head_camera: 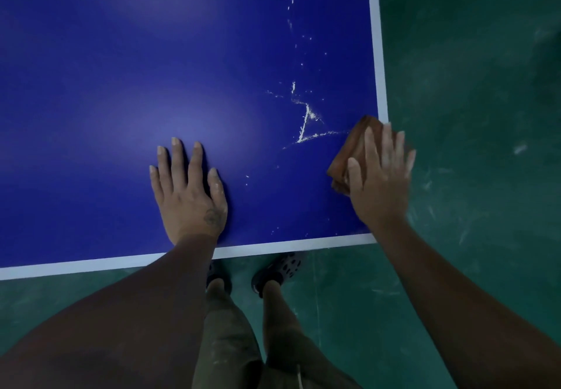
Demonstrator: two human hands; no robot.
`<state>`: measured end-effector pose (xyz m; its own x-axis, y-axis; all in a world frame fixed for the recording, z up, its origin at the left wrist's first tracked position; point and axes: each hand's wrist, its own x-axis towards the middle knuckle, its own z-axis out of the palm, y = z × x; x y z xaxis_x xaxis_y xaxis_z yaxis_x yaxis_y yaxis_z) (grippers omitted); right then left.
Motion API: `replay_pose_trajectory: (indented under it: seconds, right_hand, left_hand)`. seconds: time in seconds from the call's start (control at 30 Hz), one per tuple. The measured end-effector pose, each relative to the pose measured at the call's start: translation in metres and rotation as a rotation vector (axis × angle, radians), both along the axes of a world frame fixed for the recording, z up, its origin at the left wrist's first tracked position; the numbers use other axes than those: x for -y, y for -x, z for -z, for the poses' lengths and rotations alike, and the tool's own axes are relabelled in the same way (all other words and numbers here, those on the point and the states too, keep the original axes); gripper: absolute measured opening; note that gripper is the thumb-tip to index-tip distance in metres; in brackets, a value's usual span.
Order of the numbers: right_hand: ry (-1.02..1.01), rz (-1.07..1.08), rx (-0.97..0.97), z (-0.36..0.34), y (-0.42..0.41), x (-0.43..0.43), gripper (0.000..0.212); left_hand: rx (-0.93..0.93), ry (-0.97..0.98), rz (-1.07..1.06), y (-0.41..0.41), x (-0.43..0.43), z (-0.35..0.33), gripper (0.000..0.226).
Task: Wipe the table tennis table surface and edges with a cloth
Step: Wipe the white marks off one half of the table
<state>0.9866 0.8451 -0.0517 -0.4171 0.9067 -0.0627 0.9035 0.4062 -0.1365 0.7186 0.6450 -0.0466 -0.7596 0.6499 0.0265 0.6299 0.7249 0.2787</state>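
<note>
The blue table tennis table [136, 85] with white border lines fills the upper left of the head view; its near right corner lies by my right wrist. White powdery streaks [306, 124] run across the surface near the right edge. My left hand [188, 191] rests flat on the table with fingers spread. My right hand [379, 176] presses with straight fingers on a folded brown cloth [352, 152] at the table's right edge, partly overhanging it. Most of the cloth is hidden under the hand.
Green floor [470, 115] with pale scuff marks surrounds the table on the right and front. My feet in dark perforated shoes [282, 270] stand just under the near edge, and my legs show below.
</note>
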Motion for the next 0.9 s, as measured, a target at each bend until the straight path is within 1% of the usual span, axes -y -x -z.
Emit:
replay_pose_trajectory:
  seconds: [0.1,0.17,0.27,0.43,0.53,0.6,0.67,0.73,0.8,0.9]
  right_hand:
    - [-0.001,-0.047,0.04,0.001,-0.018,0.059,0.067]
    - [0.045,-0.066,0.044,0.002,-0.028,0.099,0.068]
    - [0.077,-0.141,0.022,0.005,-0.016,0.142,0.066]
    - [0.086,-0.268,0.003,0.002,0.034,0.154,0.064]
    - [0.089,-0.431,-0.003,0.001,0.077,0.152,0.063]
    - [0.087,-0.485,-0.029,-0.001,0.107,0.141,0.062]
    - [0.073,-0.471,-0.052,-0.002,0.126,0.121,0.061]
    - [0.039,-0.4,-0.042,-0.002,0.126,0.102,0.062]
    - [0.021,-0.3,-0.003,-0.002,0.105,0.089,0.063]
    - [0.011,-0.165,0.049,-0.003,0.047,0.084,0.064]
  left_hand:
    - [0.012,0.023,0.004,0.002,0.001,0.0,0.058]
    - [0.015,0.025,0.005,0.002,0.0,0.0,0.058]
    - [0.01,0.01,0.01,0.003,0.002,0.0,0.057]
    - [0.026,-0.049,0.012,0.003,0.001,0.0,0.054]
    - [0.044,-0.136,0.008,0.006,0.003,0.002,0.046]
    - [0.085,-0.199,0.002,0.008,0.006,0.001,0.04]
    - [0.122,-0.237,0.004,0.009,0.008,-0.001,0.037]
    - [0.122,-0.231,0.016,0.01,0.01,-0.003,0.039]
    - [0.095,-0.184,0.022,0.009,0.008,-0.003,0.043]
    - [0.067,-0.077,0.018,0.007,0.004,-0.002,0.05]
